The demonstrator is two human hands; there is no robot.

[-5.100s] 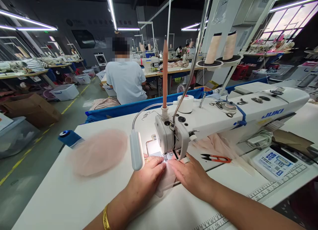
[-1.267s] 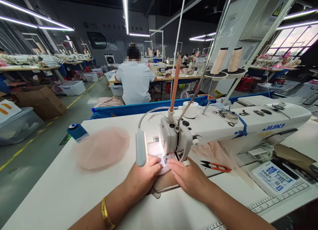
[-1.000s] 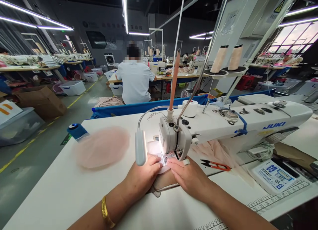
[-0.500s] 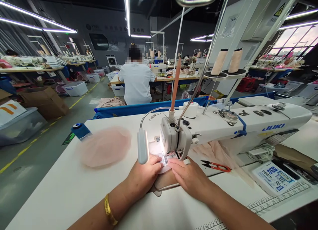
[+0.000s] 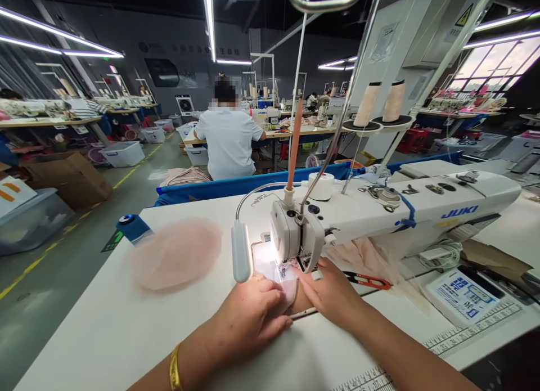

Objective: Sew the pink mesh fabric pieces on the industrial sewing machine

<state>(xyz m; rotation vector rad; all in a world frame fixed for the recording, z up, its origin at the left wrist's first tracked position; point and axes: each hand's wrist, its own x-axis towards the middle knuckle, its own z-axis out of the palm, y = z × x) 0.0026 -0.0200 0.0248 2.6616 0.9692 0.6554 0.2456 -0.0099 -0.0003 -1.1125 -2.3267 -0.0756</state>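
There is one view only, from a camera on the worker's head, looking forward and down over the white table [image 5: 105,323] from close in. The sewing machine [image 5: 379,211] sits just ahead and both forearms enter from the bottom edge. Beyond, it takes in the workshop aisle and a seated person [image 5: 228,140].

On the near table I count 1 white sewing machine [image 5: 379,211], 1 gooseneck lamp [image 5: 237,259], 1 pair of red snips [image 5: 366,279], 1 roll of white tape [image 5: 321,186] and 1 stack of pink fabric rounds [image 5: 175,255]. 2 beige thread cones [image 5: 381,103] stand on the rack behind. 2 bare hands work at the needle, left hand [image 5: 248,318] and right hand [image 5: 333,292]. 1 person in a pale shirt [image 5: 228,140] sits at the next table.
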